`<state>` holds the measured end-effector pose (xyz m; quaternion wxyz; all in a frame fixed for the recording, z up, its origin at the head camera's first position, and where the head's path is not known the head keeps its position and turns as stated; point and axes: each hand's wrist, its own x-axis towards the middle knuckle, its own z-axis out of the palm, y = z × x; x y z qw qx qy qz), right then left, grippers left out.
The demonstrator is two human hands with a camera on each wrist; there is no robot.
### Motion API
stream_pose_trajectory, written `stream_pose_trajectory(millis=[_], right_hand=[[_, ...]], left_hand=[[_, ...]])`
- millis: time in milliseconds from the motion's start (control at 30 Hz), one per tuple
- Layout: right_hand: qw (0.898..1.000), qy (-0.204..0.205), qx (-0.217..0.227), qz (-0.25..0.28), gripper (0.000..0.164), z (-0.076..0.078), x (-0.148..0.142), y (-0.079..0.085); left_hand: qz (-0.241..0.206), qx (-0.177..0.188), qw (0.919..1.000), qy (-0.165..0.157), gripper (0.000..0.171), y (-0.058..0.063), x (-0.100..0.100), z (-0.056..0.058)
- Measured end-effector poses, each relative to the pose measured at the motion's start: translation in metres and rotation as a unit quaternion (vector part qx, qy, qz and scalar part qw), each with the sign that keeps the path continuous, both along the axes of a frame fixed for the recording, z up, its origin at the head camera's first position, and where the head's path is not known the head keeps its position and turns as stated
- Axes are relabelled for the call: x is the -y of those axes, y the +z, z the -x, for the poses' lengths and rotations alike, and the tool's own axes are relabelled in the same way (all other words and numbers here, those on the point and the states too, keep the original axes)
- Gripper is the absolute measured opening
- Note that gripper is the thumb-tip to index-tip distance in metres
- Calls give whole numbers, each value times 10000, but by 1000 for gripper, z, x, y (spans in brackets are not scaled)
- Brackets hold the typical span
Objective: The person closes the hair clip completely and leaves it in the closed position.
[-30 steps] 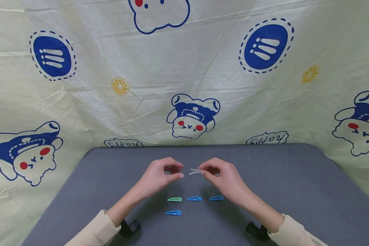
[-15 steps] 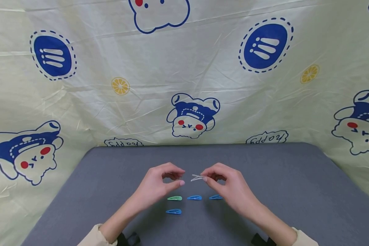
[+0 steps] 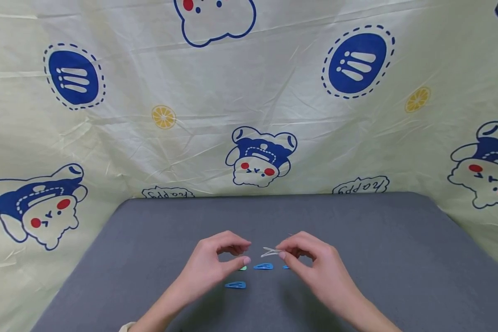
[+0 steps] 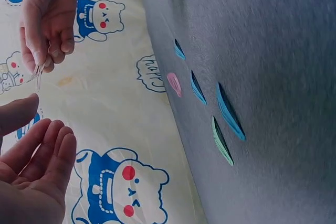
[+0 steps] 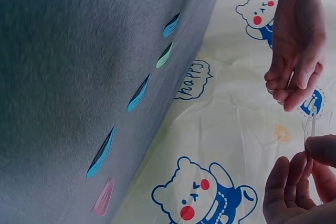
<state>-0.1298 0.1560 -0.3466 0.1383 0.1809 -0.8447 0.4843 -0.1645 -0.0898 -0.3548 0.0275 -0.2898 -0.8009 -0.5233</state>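
Note:
My right hand (image 3: 323, 265) pinches a white snap hair clip (image 3: 269, 252) by one end, above the table. The clip's two prongs are spread and point toward my left hand (image 3: 209, 260). That left hand faces it with thumb and fingers apart, holding nothing. Below lie a blue hair clip (image 3: 263, 266) in the middle, another blue hair clip (image 3: 235, 285) nearer me, and a third blue hair clip (image 4: 179, 49), mostly hidden by my right hand in the head view. My left hand covers most of a green hair clip (image 4: 222, 141).
A pink hair clip (image 5: 104, 198) lies on the grey table (image 3: 377, 240), seen in both wrist views. Behind the table hangs a pale curtain (image 3: 299, 106) with printed blue cartoon figures.
Both hands have come down the head view, toward me, with the white hair clip kept in the right. They now hide most of the green clip and part of one blue clip.

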Motion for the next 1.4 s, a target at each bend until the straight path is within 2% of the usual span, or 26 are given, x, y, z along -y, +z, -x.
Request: stream_pose_trajectory(millis=[233, 400, 700, 967, 1200, 1400], right_hand=[[9996, -67, -34, 273, 21, -13, 2, -2], [9991, -181, 83, 385, 19, -19, 2, -6], [9988, -121, -126, 457, 14, -22, 3, -15], [9984, -223, -70, 523, 17, -22, 4, -17], [9978, 21, -473, 455, 22, -22, 6, -22], [9963, 31, -781, 363, 24, -24, 8, -25]], left_hand=[[-113, 230, 9997, 7, 22, 0, -3, -10], [-234, 193, 9995, 39, 22, -1, -7, -16], [-428, 223, 9988, -103, 21, -6, -13, -22], [-423, -118, 9990, -62, 24, -8, -20, -23], [-277, -462, 9985, -33, 23, -12, -25, -26], [-585, -291, 9977, -200, 19, -14, -26, -28]])
